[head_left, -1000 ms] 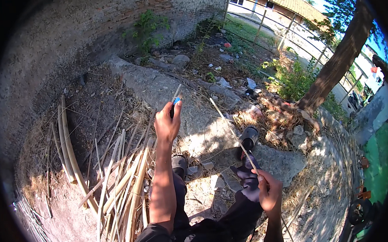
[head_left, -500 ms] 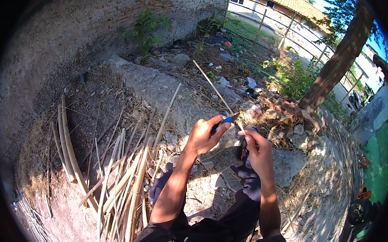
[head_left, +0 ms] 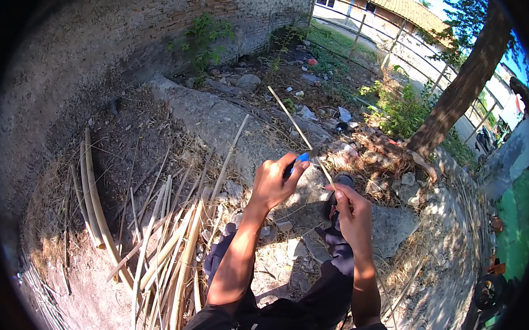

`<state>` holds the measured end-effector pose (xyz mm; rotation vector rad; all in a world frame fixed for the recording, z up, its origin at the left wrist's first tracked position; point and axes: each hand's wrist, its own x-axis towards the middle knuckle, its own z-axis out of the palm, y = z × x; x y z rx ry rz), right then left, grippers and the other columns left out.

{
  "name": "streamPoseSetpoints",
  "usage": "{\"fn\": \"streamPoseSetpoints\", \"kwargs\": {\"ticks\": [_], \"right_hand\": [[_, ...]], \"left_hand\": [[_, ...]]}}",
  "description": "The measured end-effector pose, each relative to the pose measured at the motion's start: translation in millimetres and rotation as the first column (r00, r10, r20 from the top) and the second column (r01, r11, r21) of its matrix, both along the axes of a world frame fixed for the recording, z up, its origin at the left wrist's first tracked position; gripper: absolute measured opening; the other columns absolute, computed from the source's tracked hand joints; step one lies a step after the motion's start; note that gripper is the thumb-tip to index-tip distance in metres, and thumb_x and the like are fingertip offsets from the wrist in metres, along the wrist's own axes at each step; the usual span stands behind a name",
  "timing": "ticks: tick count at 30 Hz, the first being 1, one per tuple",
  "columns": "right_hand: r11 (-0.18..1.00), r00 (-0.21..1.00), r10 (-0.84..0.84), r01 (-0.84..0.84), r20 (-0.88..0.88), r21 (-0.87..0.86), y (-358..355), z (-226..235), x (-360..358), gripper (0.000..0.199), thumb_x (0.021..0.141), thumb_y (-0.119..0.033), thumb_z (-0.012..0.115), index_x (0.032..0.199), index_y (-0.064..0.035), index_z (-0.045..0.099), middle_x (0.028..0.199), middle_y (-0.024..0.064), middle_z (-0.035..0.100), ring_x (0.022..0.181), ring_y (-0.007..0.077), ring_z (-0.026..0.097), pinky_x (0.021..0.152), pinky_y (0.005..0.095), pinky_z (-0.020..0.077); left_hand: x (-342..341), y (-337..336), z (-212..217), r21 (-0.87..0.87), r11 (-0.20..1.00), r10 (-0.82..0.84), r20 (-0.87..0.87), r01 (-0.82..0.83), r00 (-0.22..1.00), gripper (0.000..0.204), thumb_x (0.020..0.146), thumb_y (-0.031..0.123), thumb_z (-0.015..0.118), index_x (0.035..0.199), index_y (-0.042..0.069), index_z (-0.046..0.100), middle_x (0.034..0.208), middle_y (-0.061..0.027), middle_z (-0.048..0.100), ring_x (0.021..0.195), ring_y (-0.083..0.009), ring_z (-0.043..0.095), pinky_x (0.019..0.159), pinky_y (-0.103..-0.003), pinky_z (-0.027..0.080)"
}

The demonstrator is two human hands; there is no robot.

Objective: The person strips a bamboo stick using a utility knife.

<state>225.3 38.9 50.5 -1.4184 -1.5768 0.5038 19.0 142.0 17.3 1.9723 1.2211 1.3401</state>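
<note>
My left hand (head_left: 276,181) is closed round a small knife with a blue handle (head_left: 302,158). Its short dark blade meets a thin, pale bamboo strip (head_left: 291,118) ahead of my hands. The strip slants from the far left down to my right hand (head_left: 353,214), which pinches it between thumb and fingers. Beyond the blade, the strip's far end sticks out free above the ground. A thin length hangs below my right wrist; whether it is the same strip I cannot tell.
Several split bamboo pieces (head_left: 168,257) lie piled at my left, with longer curved ones (head_left: 93,190) beyond. A rough wall (head_left: 94,60) stands at the far left, a leaning tree trunk (head_left: 464,85) at the right. A stone slab (head_left: 391,227) lies by my foot.
My right hand has drawn slightly back toward me with the bamboo strip. The knife has shifted a little up and left, and the gap between the blade and my right fingers is wider.
</note>
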Motion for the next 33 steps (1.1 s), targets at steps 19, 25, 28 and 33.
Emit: {"fn": "streamPoseSetpoints", "kwargs": {"ticks": [19, 25, 28, 33], "right_hand": [[0.998, 0.995, -0.055, 0.053, 0.085, 0.017, -67.4, -6.3, 11.7, 0.024, 0.111, -0.010, 0.059, 0.123, -0.0010, 0.077, 0.092, 0.0168, 0.081, 0.060, 0.0117, 0.068, 0.055, 0.0299, 0.0529], [0.989, 0.984, -0.108, 0.121, 0.141, -0.085, -90.4, -27.1, 27.0, 0.022, 0.109, -0.006, 0.059, 0.121, -0.0006, 0.077, 0.088, 0.0160, 0.079, 0.063, 0.0150, 0.068, 0.057, 0.0326, 0.0500], [0.976, 0.982, -0.132, 0.153, 0.137, -0.154, -102.3, -18.3, 23.0, 0.022, 0.108, -0.005, 0.059, 0.119, -0.0011, 0.078, 0.086, 0.0156, 0.078, 0.061, 0.0161, 0.065, 0.058, 0.0344, 0.0492], [0.951, 0.974, -0.168, 0.200, 0.150, -0.237, -146.0, -13.1, 37.9, 0.022, 0.105, -0.006, 0.061, 0.116, -0.0029, 0.080, 0.073, 0.0147, 0.071, 0.055, 0.0156, 0.059, 0.054, 0.0333, 0.0420]], "left_hand": [[-3.8, 17.2, -17.6, 0.078, 0.994, 0.079, -0.093, -0.072, 0.993, 0.047, 0.104, 0.054, 0.068, 0.106, 0.008, 0.079, 0.065, -0.0145, 0.067, 0.061, -0.0364, 0.070, 0.060, -0.048, 0.051], [-0.4, 34.2, -32.4, 0.051, 0.997, 0.067, -0.185, -0.058, 0.980, 0.050, 0.104, 0.058, 0.065, 0.104, 0.010, 0.078, 0.066, -0.0169, 0.069, 0.068, -0.0405, 0.072, 0.065, -0.050, 0.055], [8.4, 41.9, -38.8, 0.075, 0.994, 0.096, -0.232, -0.080, 0.968, 0.052, 0.104, 0.059, 0.064, 0.103, 0.009, 0.078, 0.068, -0.0178, 0.069, 0.069, -0.0414, 0.073, 0.066, -0.051, 0.055], [-55.8, 79.2, -45.4, -0.179, 0.908, 0.348, -0.179, -0.379, 0.920, 0.062, 0.107, 0.064, 0.051, 0.106, 0.008, 0.078, 0.082, -0.0205, 0.077, 0.082, -0.0434, 0.077, 0.077, -0.054, 0.059]]}}
